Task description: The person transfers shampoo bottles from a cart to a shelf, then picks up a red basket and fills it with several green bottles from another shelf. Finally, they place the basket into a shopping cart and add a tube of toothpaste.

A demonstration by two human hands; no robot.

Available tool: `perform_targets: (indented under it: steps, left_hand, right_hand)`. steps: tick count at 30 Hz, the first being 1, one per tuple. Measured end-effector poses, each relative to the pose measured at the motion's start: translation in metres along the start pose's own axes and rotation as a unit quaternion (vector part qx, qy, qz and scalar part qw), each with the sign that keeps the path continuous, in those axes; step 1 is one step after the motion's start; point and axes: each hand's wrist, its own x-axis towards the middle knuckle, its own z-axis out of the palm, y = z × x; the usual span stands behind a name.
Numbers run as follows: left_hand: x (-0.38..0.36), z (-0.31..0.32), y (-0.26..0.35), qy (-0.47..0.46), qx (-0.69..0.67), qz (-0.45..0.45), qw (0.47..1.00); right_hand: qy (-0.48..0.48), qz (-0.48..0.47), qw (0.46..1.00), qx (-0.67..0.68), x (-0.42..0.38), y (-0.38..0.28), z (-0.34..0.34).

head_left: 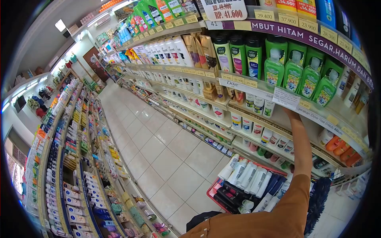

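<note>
My right arm, in a brown sleeve, stretches up to the shelves on the right. Only the wrist end of my right hand (pixel 291 112) shows; its fingers disappear under a shelf edge, behind a white price card (pixel 286 98). What they hold or touch is hidden. Just left of the wrist stand white bottles with dark and green labels (pixel 268 108) on the lower shelf. Green bottles with clear caps (pixel 293 70) line the shelf above the hand. My left hand is out of the picture.
A red basket (pixel 214 189) packed with white and dark bottles and tubes is on the floor by the shelves. A dark fluffy duster (pixel 318 202) hangs beside my arm. Another stocked shelf (pixel 59 158) runs along the left of the tiled aisle (pixel 158 158).
</note>
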Motion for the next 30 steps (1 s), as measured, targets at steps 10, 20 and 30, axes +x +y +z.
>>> perform_targets:
  steps: [10, 20, 30]
  left_hand:
    - [0.002, 0.001, 0.006, 0.000, -0.013, -0.014, 1.000]
    - [0.005, 0.001, 0.008, -0.009, -0.016, -0.022, 1.000]
    - [0.005, 0.006, 0.001, -0.013, -0.030, -0.030, 0.999]
  right_hand:
    - [0.029, 0.001, 0.999, -0.012, 0.011, 0.000, 0.008]
    - [0.053, -0.005, 0.998, -0.027, 0.018, 0.004, 0.006]
    - [0.067, -0.012, 0.997, -0.034, 0.018, 0.005, 0.003]
